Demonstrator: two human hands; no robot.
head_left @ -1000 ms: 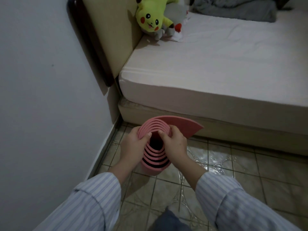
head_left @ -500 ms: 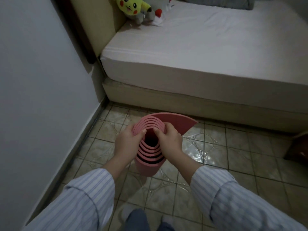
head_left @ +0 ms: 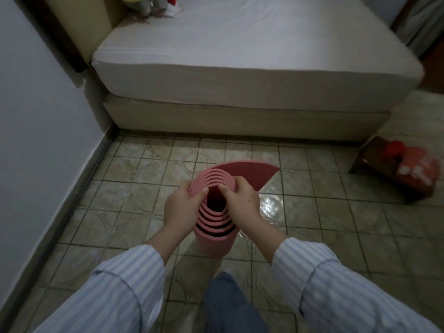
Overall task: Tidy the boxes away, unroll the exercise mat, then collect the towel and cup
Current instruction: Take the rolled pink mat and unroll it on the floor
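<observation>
A pink rolled exercise mat stands on end on the tiled floor in front of me, its spiral layers facing up. The loose outer flap sticks out to the upper right. My left hand pinches the roll's top edge on the left side. My right hand grips the top edge on the right, fingers hooked into the layers. At the right edge a red cup and a folded red towel lie on a low dark wooden stool. No boxes are in view.
A bed with a white mattress spans the space ahead, plush toys at its head. A white wall runs along the left. My leg in blue trousers is below the mat. Tiled floor lies between me and the bed.
The view has swung right and down, bringing the stool with cup and towel into sight. Both hands keep their hold on the mat's top edge.
</observation>
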